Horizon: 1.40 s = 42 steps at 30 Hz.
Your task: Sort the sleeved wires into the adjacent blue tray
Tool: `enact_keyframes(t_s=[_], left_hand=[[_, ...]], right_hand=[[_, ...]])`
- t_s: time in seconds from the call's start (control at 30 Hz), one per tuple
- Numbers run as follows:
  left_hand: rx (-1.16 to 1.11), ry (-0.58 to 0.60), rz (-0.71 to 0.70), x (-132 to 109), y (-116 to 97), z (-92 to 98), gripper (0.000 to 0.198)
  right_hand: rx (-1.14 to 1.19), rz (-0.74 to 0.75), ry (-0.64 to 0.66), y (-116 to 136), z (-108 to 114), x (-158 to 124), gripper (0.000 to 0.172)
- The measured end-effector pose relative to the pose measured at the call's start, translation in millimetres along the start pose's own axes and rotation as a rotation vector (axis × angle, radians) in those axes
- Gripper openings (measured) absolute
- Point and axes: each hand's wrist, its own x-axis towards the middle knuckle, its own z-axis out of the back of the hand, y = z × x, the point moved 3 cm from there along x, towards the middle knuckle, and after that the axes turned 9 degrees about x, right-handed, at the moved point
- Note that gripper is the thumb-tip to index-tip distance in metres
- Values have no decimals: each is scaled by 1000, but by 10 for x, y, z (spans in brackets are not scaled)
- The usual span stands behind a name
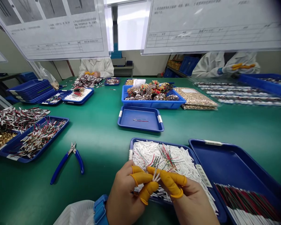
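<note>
My left hand [128, 193] and my right hand [187, 192] meet over a blue tray [165, 141] full of short white tubes [189, 161]. Both wear yellow finger cots and are closed in a pinch. Between the fingertips stick out a few white tubes [156, 177] with dark wire ends above them; which hand grips which piece is partly hidden. A loose bunch of red, green and black wires [167, 156] lies on the tubes just beyond my fingers. At the right, a larger blue tray [222, 159] holds a row of wires with white sleeves [248, 203].
Blue-handled cutters [66, 161] lie open on the green table [100, 131]. Ahead is a shallow tray [140, 127] with a few wires, then a bin [152, 104] of metal parts. Trays of wires [42, 137] stand left. Two co-workers in white coats [97, 65] sit opposite.
</note>
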Motion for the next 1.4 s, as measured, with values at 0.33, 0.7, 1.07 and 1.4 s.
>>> enact_keyframes(t_s=[0.33,0.7,1.07,1.4], left_hand=[[197,171,40,-20,-2,-54,14],[70,131,-1,-22,-58,-72,20],[-15,319,164,30,-44,-41,45],[245,290,-34,160,-28,-51,22]], right_hand=[[-299,153,153,174,-149,-40,23],[-203,192,37,174,72,-31,14],[-399,412,62,309,-84,-78,7],[-831,358,-8,726,444,-55,14]])
